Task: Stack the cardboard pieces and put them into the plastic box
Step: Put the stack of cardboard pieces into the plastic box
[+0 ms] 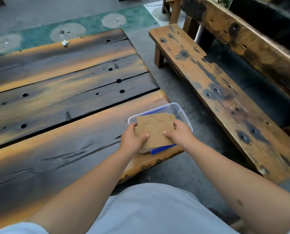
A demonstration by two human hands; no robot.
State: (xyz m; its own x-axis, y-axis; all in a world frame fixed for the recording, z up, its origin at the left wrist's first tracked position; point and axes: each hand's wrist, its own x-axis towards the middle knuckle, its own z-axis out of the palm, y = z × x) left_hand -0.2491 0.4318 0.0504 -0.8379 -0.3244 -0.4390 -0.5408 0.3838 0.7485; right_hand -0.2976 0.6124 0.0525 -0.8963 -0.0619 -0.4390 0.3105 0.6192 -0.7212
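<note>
Both grips closed on the cardboard stack point(155, 130): left hand point(132, 138) on its left edge, right hand point(180, 133) on its right, thumbs on top. Stack sits between them, tilted, over the clear plastic box point(179, 109) at the desk point(64, 102) corner. Blue lid point(163, 148) shows under the box.

Loads of open table point(56, 102) to the left, only a scrap of paper point(65, 43) at the far edge. On the right the plastic box point(183, 114) hugs the corner, bench point(225, 98) across a floor gap.
</note>
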